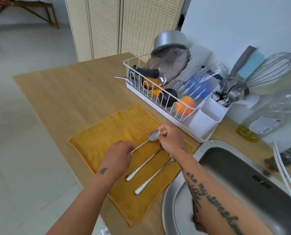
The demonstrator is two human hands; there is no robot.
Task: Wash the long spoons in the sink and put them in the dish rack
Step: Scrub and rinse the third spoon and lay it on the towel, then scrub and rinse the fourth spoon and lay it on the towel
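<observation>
On the wooden desk (65, 92) we see a yellow cloth (107, 133). Our left hand (119, 155) pinches the handle end of one long spoon (146, 140) over the cloth. Two more long spoons (141, 167) lie side by side on the cloth. Our right hand (171, 141) pinches the bowl of the held spoon. The dish rack (158, 107) stands at the far edge, and the sink (243, 175) is at the right.

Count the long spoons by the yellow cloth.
3. The held spoon is pinched between left hand and right hand over the cloth; the middle spoon and the sink-side spoon lie on it. Cutlery in the rack holder may hide more.
</observation>
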